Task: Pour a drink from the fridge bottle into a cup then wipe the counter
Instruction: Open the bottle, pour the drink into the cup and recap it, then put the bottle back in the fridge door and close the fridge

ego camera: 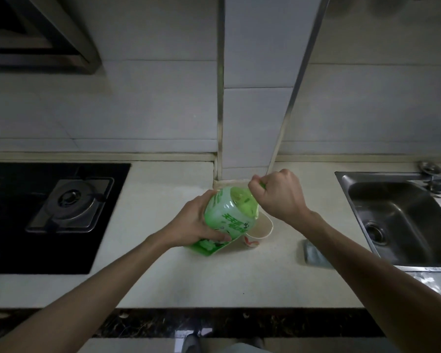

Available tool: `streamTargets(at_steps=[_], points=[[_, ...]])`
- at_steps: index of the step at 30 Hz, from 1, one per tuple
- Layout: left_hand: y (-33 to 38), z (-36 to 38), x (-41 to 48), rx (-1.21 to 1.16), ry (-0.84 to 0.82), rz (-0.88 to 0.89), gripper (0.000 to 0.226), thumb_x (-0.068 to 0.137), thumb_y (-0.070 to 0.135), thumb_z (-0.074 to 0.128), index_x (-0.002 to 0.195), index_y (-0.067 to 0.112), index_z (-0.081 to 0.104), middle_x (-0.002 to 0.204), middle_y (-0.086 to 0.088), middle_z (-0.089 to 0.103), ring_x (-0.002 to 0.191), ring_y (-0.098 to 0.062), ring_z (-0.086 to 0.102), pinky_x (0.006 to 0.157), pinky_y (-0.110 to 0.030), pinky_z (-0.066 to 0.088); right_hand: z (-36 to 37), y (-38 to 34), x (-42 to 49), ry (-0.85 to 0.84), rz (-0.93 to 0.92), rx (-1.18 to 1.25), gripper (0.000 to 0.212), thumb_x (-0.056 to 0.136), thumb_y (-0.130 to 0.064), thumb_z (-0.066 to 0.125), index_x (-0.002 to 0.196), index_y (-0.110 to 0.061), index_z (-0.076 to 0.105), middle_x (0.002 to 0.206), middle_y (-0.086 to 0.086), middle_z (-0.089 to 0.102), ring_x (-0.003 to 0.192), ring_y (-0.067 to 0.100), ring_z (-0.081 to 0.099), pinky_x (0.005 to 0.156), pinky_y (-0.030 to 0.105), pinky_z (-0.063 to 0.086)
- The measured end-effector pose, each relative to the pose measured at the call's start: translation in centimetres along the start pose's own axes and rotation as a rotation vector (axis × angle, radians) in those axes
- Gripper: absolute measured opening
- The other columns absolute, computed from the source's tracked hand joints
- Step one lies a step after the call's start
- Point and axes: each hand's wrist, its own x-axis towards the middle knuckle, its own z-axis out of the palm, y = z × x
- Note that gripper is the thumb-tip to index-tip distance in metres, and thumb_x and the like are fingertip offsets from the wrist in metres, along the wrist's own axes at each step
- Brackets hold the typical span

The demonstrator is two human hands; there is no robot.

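Green bottle [231,215]: tilted over cup [261,231] on desk [163,276]; left hand [196,222] grips body, right hand [278,194] grips top.

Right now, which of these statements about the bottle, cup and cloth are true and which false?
1. The left hand and the right hand both hold the green plastic bottle. True.
2. The bottle stands upright. False: it is tilted above the white paper cup.
3. A grey-blue folded cloth lies on the pale counter beside the steel sink. True.
4. The cup sits in the sink. False: it stands on the counter.
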Motion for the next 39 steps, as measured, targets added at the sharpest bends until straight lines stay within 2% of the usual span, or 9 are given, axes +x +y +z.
streamTargets(at_steps=[4,7,10,13,18,21,24,33,39], points=[[1.5,2.0,0.1,0.204,0.186,0.019,0.09,0.058,0.033,0.093,0.134,0.03,0.046,0.105,0.025,0.049,0.102,-0.003,0.047,0.078,-0.017,0.041,0.0,1.1,0.0,-0.021,0.142,0.064,0.05,0.081,-0.028,0.04,0.039,-0.015,0.016,0.036,-0.004,0.009,0.033,0.015,0.014,0.042,0.023,0.015],[2.3,3.4,-0.1,0.258,0.249,-0.002,0.091,0.058,0.037,0.092,0.135,0.027,0.045,0.104,0.019,0.048,0.096,0.002,0.044,0.073,-0.013,0.038,-0.3,1.9,0.2,-0.07,0.21,0.095,0.053,0.085,-0.028,0.042,0.039,-0.012,0.021,0.037,0.001,0.016,0.036,0.018,0.02,0.042,0.024,0.017],[2.9,4.3,-0.3,0.217,0.303,-0.063,0.09,0.056,0.037,0.092,0.133,0.027,0.046,0.105,0.018,0.05,0.1,-0.002,0.05,0.077,-0.022,0.046,-0.9,1.9,0.7,-0.133,0.273,0.158,0.059,0.093,-0.038,0.046,0.044,-0.009,0.03,0.041,0.003,0.027,0.042,0.021,0.031,0.047,0.029,0.026],[3.0,4.8,-1.3,0.063,0.375,-0.127,0.087,0.055,0.032,0.094,0.127,0.031,0.045,0.109,0.019,0.057,0.103,-0.004,0.057,0.081,-0.025,0.051,-1.9,1.4,0.7,-0.197,0.224,0.335,0.069,0.099,-0.054,0.034,0.051,-0.007,0.05,0.047,0.001,0.05,0.05,0.02,0.052,0.056,0.031,0.041],[2.1,4.9,-4.7,-0.216,0.566,-0.232,0.085,0.057,0.028,0.095,0.126,0.033,0.045,0.112,0.01,0.066,0.103,-0.007,0.066,0.084,-0.029,0.058,-1.0,-0.6,-0.7,-0.307,0.192,0.729,0.038,0.101,-0.039,0.043,0.086,-0.015,0.069,0.075,-0.005,0.069,0.069,0.009,0.065,0.076,0.041,0.056],[1.9,4.5,-6.9,-0.261,0.693,-0.254,0.086,0.052,0.038,0.092,0.123,0.034,0.045,0.11,0.009,0.067,0.101,-0.007,0.067,0.082,-0.027,0.059,0.7,-2.8,-2.2,-0.41,0.151,0.807,0.024,0.098,-0.035,0.05,0.104,-0.021,0.068,0.096,-0.008,0.071,0.087,0.008,0.066,0.085,0.04,0.055],[1.3,3.6,-9.4,-0.258,0.79,-0.27,0.083,0.058,0.03,0.094,0.124,0.033,0.044,0.111,0.008,0.066,0.102,-0.008,0.066,0.083,-0.028,0.058,1.7,-5.7,-3.2,-0.449,0.083,0.851,0.022,0.096,-0.025,0.057,0.116,-0.021,0.065,0.107,-0.008,0.069,0.093,0.01,0.065,0.087,0.035,0.054],[-1.6,-0.4,-18.9,-0.231,0.979,-0.268,0.094,0.053,0.047,0.089,0.129,0.032,0.036,0.116,0.008,0.064,0.106,-0.008,0.065,0.09,-0.035,0.057,3.8,-16.6,-5.8,-0.559,-0.22,0.885,0.029,0.095,-0.018,0.06,0.123,-0.024,0.059,0.116,-0.011,0.066,0.098,-0.002,0.062,0.082,0.009,0.046],[-4.2,-3.6,-28.0,-0.126,1.065,-0.278,0.098,0.06,0.032,0.093,0.134,0.019,0.029,0.123,0.008,0.056,0.114,-0.007,0.058,0.091,-0.024,0.051,6.2,-26.0,-9.0,-0.643,-0.335,0.892,0.036,0.094,-0.024,0.061,0.13,-0.026,0.055,0.12,-0.014,0.063,0.1,-0.001,0.062,0.081,0.01,0.047]])
